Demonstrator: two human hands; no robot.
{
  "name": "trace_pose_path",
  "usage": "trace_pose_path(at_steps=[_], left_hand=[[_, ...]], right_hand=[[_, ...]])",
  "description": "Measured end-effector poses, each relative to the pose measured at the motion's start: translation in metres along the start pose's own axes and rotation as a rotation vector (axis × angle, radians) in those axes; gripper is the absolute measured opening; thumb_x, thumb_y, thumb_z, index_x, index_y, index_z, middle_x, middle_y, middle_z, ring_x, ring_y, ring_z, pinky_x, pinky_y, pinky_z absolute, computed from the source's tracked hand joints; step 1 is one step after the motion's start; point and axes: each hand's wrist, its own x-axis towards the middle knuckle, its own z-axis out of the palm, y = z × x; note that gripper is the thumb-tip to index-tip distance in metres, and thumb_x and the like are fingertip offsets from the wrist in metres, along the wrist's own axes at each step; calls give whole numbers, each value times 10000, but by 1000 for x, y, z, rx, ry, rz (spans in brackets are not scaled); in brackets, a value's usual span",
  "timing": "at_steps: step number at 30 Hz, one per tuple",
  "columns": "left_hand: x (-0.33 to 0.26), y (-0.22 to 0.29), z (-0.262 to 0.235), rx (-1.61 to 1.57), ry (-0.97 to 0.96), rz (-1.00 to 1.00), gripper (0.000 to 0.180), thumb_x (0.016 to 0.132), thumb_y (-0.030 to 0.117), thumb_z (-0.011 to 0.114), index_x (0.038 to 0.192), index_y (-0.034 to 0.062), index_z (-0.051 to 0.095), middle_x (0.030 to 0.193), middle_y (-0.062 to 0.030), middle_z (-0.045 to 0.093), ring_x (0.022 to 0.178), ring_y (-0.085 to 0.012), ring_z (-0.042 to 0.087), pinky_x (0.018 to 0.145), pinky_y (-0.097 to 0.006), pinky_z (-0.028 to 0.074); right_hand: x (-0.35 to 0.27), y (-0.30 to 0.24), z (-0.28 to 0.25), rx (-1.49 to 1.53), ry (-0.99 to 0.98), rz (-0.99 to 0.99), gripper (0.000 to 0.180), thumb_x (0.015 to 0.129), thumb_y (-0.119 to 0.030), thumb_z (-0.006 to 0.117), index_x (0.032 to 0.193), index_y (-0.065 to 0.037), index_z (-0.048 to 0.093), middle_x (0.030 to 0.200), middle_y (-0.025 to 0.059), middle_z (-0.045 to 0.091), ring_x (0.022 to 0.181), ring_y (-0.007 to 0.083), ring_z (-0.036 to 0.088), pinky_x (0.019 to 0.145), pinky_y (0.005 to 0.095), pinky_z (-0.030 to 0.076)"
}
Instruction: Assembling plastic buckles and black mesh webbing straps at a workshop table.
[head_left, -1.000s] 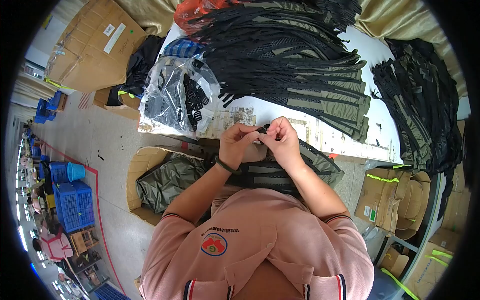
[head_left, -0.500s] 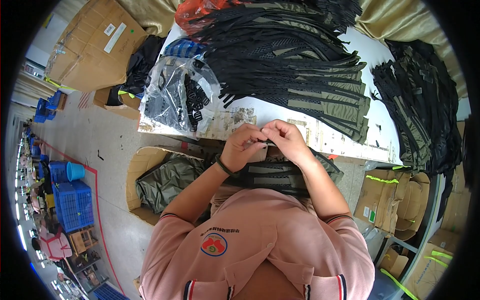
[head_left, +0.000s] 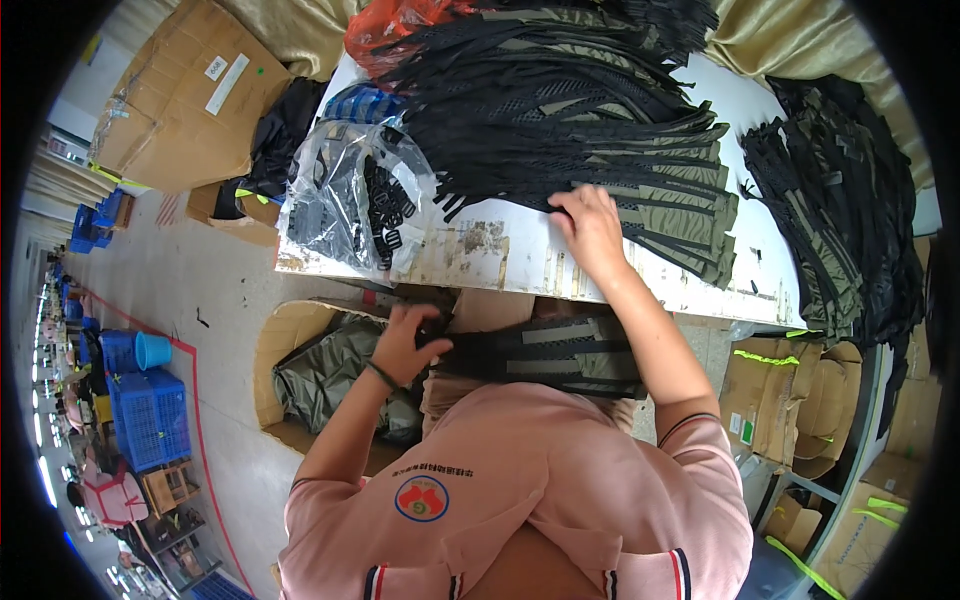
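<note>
My left hand (head_left: pixel 408 345) is over my lap beside the open carton, its thumb and fingers apart. Nothing shows in its grip. Just to its right, a black and olive-green fabric strap piece (head_left: pixel 560 355) with mesh panels lies across my lap. My right hand (head_left: pixel 593 228) reaches over the table's near edge, fingers loosely bent and apart, the tips at the near side of a large pile of similar strap pieces (head_left: pixel 580 110). Whether a fingertip presses on one of them is hard to see.
A clear plastic bag of black buckles (head_left: pixel 385 200) sits at the left of the white table (head_left: pixel 520 250). The carton (head_left: pixel 268 370) at my left holds a dark green plastic bag (head_left: pixel 345 370). More strap pieces (head_left: pixel 830 200) hang at the right. Cartons (head_left: pixel 790 400) stand below.
My hands, earlier together with fingertips pinched on a small dark part, have separated. The left came down and left toward the carton; the right moved forward onto the pile.
</note>
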Motion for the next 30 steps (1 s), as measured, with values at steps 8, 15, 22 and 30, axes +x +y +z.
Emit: trace_pose_path(at_steps=[8, 15, 22, 30], left_hand=[[122, 25, 25, 15, 291, 303, 346, 739, 149, 694, 1058, 86, 575, 997, -141, 534, 914, -316, 544, 863, -421, 410], [148, 8, 32, 276, -131, 263, 166, 831, 233, 596, 894, 87, 645, 851, -28, 647, 827, -206, 595, 774, -371, 417], [129, 14, 37, -374, -266, -49, 176, 851, 196, 599, 888, 26, 629, 697, -79, 621, 593, -182, 570, 573, -295, 447], [124, -54, -33, 192, 165, -198, 220, 766, 163, 693, 916, 51, 578, 914, -172, 599, 878, -355, 593, 709, -418, 478]], right_hand=[[13, -1, 6, -198, -138, -45, 152, 707, -68, 676, 781, -89, 545, 769, 75, 560, 813, 244, 529, 756, 374, 353], [-3, 9, -40, 383, -545, 295, 140, 764, 55, 561, 841, -48, 507, 870, 109, 657, 752, 226, 672, 688, 350, 484], [-16, -42, 7, 160, -425, -121, 357, 785, -164, 650, 1121, -84, 559, 1027, 134, 631, 921, 322, 592, 822, 402, 460], [-23, -28, 45, 287, -385, -36, 176, 847, -234, 591, 919, -84, 651, 882, 97, 638, 804, 309, 614, 706, 378, 493]])
